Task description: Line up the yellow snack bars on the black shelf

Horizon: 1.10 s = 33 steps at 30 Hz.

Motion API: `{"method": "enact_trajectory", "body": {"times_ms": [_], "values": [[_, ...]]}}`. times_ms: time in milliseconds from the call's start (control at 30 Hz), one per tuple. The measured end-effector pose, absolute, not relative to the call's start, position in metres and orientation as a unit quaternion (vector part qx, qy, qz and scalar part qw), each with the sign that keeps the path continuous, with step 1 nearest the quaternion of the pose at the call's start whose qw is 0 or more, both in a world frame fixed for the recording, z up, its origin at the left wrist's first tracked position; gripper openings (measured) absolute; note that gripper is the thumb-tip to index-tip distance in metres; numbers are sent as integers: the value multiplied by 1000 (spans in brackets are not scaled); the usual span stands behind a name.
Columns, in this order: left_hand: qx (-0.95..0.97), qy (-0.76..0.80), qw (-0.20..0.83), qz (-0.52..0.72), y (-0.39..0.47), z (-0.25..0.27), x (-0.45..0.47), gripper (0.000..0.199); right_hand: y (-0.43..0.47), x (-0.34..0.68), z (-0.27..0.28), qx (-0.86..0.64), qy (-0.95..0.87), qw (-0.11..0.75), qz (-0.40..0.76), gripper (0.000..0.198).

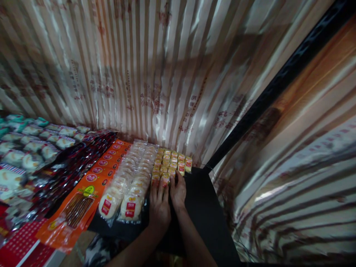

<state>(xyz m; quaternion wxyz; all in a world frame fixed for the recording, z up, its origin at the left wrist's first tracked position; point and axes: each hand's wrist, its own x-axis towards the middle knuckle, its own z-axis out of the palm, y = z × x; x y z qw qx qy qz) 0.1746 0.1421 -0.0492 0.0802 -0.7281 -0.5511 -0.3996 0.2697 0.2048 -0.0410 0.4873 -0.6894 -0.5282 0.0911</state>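
Small yellow wrapped packets (166, 163) stand in several close rows on a black shelf board (204, 202). My left hand (160, 207) lies at their near end, its fingers stretched forward and touching the front packets. Close beside it is my right hand (178, 191), thumb and forefinger apart with a dark gap between them, at the front of the right-hand rows. The right fingertips partly cover the packets there. Left of the yellow rows stand two rows of round, pale cakes (130, 205) in clear wrappers with red labels.
Orange snack bags (79, 200) overlap in a row farther left, then dark shiny packets (80, 155) and white packets (35, 161). A red dotted box (23, 237) is at the lower left. A black metal post (258, 107) slants up at the right; striped plastic sheeting (155, 74) hangs behind.
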Motion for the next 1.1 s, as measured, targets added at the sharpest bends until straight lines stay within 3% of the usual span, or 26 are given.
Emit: {"method": "enact_trajectory", "body": {"times_ms": [400, 833, 1100], "values": [[-753, -551, 93, -347, 154, -52, 176, 51, 207, 270, -37, -690, -532, 477, 117, 52], [-764, -540, 74, -347, 159, -48, 172, 53, 210, 270, -41, -702, -543, 458, 48, 48], [-764, -544, 76, -338, 158, -47, 173, 57, 212, 264, -36, -687, -527, 494, 80, 43]]}}
